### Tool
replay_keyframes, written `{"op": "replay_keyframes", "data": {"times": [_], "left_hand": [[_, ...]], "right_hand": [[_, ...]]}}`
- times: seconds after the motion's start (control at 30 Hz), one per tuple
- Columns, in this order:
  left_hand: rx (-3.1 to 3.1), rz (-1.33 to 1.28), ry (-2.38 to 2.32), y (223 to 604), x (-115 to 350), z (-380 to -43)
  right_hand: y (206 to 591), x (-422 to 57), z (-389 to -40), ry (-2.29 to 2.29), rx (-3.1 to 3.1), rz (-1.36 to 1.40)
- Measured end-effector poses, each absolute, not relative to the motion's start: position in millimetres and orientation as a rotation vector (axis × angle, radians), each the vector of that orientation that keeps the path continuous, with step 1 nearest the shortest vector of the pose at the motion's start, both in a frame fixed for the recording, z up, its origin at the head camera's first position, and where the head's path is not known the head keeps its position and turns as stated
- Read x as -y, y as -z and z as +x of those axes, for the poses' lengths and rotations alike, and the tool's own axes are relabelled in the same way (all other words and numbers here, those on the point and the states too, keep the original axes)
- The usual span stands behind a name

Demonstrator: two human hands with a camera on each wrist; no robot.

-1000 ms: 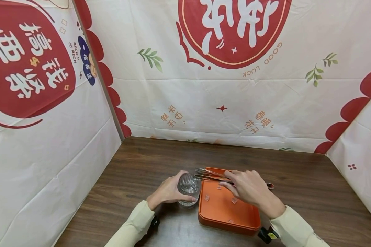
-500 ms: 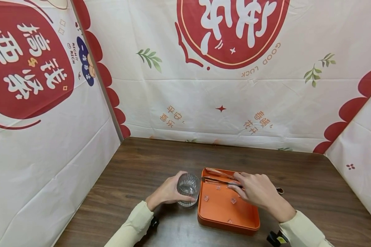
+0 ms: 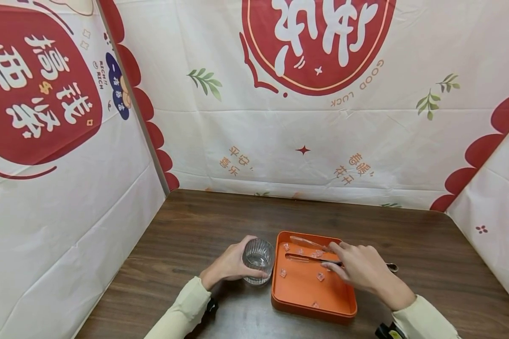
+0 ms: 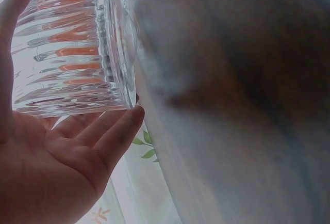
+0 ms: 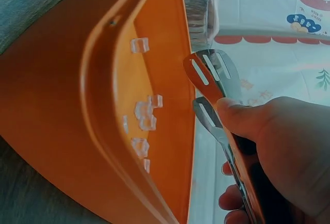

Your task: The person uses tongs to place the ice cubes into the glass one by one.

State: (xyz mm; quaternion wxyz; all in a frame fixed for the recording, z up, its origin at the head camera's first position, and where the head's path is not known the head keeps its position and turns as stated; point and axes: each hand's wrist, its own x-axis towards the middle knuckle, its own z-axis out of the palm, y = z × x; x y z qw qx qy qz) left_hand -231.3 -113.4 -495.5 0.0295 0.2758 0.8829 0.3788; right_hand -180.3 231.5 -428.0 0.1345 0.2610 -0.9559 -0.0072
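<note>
My left hand [image 3: 225,264] grips a ribbed clear glass [image 3: 258,256] on the table, thumb on the near side and fingers around the far side. In the left wrist view the glass [image 4: 64,59] shows its ribs and thick base. My right hand [image 3: 362,267] holds metal food tongs [image 3: 307,258] over an orange rectangular tray [image 3: 299,295]. Apart from each other, the slotted tips of the tongs [image 5: 209,77] have nothing between them in the right wrist view. Several small clear cubes [image 3: 320,276] lie scattered in the tray, some clustered under the tongs.
The tray's left wall stands right beside the glass. Beneath everything is a dark wood table [image 3: 212,212], bordered by a white printed cloth [image 3: 271,141] at the back and sides. Dark wrist devices [image 3: 389,331] sit under the sleeves.
The tongs have moved right, from the glass's rim to over the tray's back half, with my right hand carrying them. My left hand and the glass have stayed in place.
</note>
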Motion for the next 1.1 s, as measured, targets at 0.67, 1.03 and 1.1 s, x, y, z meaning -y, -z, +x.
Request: {"op": "replay_keyframes", "data": {"times": [0.67, 1.03, 1.1], "left_hand": [[-2.725, 0.834, -1.169, 496.3, 112.3, -231.0], [-2.73, 0.825, -1.146, 494.4, 112.3, -231.3], [-2.727, 0.821, -1.142, 494.1, 112.3, -231.4]], "right_hand": [[447.7, -222.1, -178.7, -0.086, 2.709, 0.935], [457.6, -219.5, -178.5, -0.082, 2.643, 0.97], [458.6, -218.9, -178.6, -0.084, 2.635, 0.973]]}}
